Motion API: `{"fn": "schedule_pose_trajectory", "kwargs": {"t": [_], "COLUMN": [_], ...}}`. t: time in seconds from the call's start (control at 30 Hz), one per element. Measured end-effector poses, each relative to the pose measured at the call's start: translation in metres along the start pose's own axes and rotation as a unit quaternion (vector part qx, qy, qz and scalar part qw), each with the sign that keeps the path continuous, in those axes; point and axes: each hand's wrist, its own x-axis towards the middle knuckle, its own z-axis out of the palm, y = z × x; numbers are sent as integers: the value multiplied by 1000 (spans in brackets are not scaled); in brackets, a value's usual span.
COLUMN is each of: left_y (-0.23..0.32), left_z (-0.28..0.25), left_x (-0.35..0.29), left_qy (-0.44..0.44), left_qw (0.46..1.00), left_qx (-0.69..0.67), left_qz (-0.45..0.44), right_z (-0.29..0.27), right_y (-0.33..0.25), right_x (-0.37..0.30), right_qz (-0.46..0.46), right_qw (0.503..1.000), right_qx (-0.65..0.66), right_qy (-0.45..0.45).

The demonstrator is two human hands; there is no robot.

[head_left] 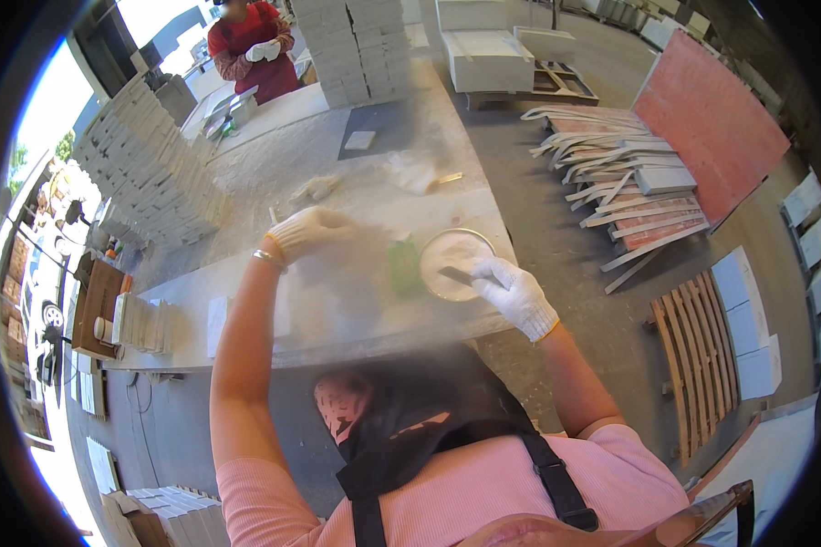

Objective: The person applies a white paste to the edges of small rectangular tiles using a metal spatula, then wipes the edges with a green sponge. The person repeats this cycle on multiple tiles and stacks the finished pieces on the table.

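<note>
My right hand (517,296), in a white knitted glove, is closed on a flat grey scraper (458,274). The scraper's blade is over a round, shallow bowl (426,284) of white powder or paste near the table's right edge. Gloved in white too, my left hand (317,233) is over the table to the left of the bowl. Its fingers are smeared, and whether they hold anything is unclear. Between the hands and close to the bowl lies a blurred green thing (404,267). A whitish haze blurs the table around it.
Tall stacks of pale tiles (146,173) stand on the dusty table (274,173). Beyond it, a person in red (263,55) works with gloved hands. A crumpled white cloth (409,173) lies near the far right edge. To the right are pale strips (611,173) and a wooden pallet (696,360).
</note>
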Motion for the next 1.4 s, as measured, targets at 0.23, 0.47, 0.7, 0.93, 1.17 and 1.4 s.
{"fn": "schedule_pose_trajectory", "kwargs": {"t": [0.23, 0.47, 0.7, 0.93, 1.17, 1.4], "left_y": [-3, 1, -12, -20, -24, -25], "left_z": [10, 49, 89, 81, 87, 89], "left_x": [24, 4, -3, -1, -4, -2], "left_qy": [22, 169, 357, 278, 281, 304], "left_qw": [985, 959, 903, 924, 919, 917], "left_qx": [172, 213, 232, 241, 266, 250], "left_qz": [14, 76, 62, 104, 73, 71], "right_z": [1, 5, 6, 2, 15, 38], "right_y": [0, 3, 5, -17, -33, -43], "right_x": [-7, -4, 8, 39, 76, 100], "right_qz": [65, 73, 79, 88, 66, 8], "right_qw": [993, 989, 982, 981, 984, 986], "right_qx": [92, 122, 170, 163, 131, 84], "right_qy": [-35, -32, -13, -50, -102, -141]}}
